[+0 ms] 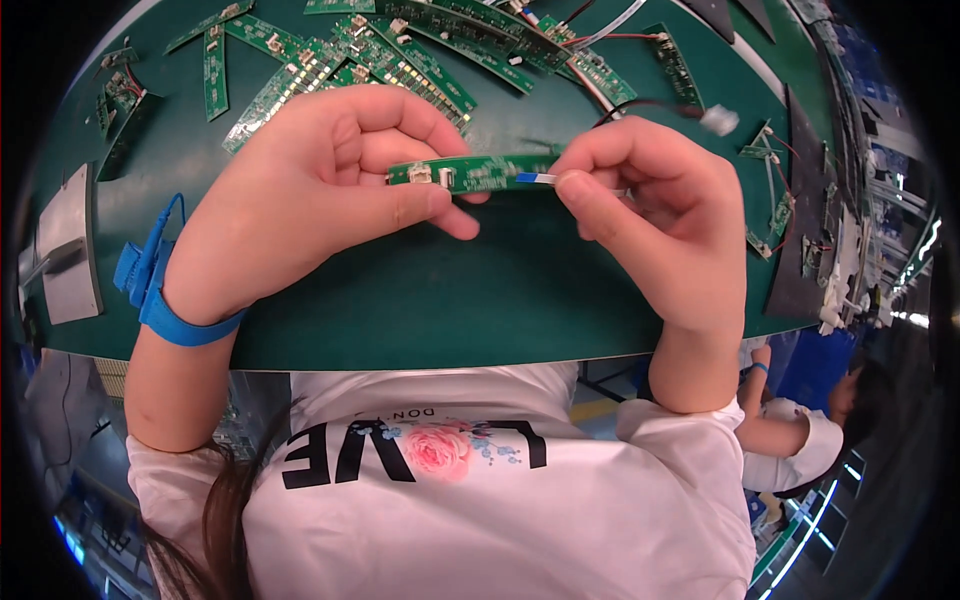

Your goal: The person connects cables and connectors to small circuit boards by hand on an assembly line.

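Frame centre, above the green table [420, 300]: left hand [310, 190] fingers clamp a narrow circuit board [470, 172]; right hand [650, 215] fingers pinch a flat ribbon cable [537, 178] at its end. Insertion apparently underway; next calls for straight alignment.

My head camera looks steeply down, close over my left hand [320, 190] and right hand [650, 210] above the green bench [450, 300]; my shirt fills the lower edge, the rim bends, and its far corners probably go dark.
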`<action>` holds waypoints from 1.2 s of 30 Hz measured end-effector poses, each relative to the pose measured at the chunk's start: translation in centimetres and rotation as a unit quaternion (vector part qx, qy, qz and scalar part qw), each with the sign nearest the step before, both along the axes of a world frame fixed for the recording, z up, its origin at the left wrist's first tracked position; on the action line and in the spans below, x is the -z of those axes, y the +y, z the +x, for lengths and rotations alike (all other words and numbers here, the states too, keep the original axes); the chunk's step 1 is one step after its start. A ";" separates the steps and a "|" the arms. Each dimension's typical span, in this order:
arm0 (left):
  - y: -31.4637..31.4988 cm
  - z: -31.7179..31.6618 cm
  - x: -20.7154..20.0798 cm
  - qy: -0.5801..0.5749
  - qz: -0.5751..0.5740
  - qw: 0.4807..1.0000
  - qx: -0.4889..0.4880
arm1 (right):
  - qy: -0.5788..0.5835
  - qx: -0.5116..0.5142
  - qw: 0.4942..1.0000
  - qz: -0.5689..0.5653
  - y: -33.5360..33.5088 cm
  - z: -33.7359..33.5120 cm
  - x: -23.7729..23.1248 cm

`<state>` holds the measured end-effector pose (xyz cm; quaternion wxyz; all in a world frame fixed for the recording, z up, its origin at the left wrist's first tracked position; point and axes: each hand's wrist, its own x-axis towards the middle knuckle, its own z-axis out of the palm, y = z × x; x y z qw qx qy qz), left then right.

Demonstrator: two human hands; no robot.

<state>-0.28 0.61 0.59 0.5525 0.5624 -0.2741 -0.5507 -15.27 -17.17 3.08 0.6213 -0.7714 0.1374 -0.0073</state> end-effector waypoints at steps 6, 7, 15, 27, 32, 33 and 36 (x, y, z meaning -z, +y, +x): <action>-0.3 -0.5 0.6 0.087 -0.011 0.996 -0.020 | -0.088 0.030 0.982 -0.166 1.5 -0.4 1.2; -0.4 -0.5 0.6 0.096 -0.008 0.995 -0.025 | -0.085 0.031 0.982 -0.163 1.4 -0.4 1.4; -0.4 -0.5 0.9 0.155 -0.001 0.987 -0.028 | -0.116 0.005 0.943 -0.313 1.3 -0.3 2.3; -0.1 -0.5 0.8 0.136 0.011 0.990 -0.028 | -0.123 0.009 0.950 -0.288 1.6 0.0 2.8; -0.1 -0.5 0.8 0.116 0.015 0.993 -0.021 | -0.125 0.023 0.951 -0.282 1.9 0.0 2.8; -0.1 -0.6 0.8 0.115 0.015 0.993 -0.021 | -0.128 0.022 0.951 -0.281 1.9 0.0 2.8; 0.0 -0.7 0.8 0.104 0.021 0.994 -0.027 | -0.130 0.025 0.953 -0.273 2.0 0.0 2.9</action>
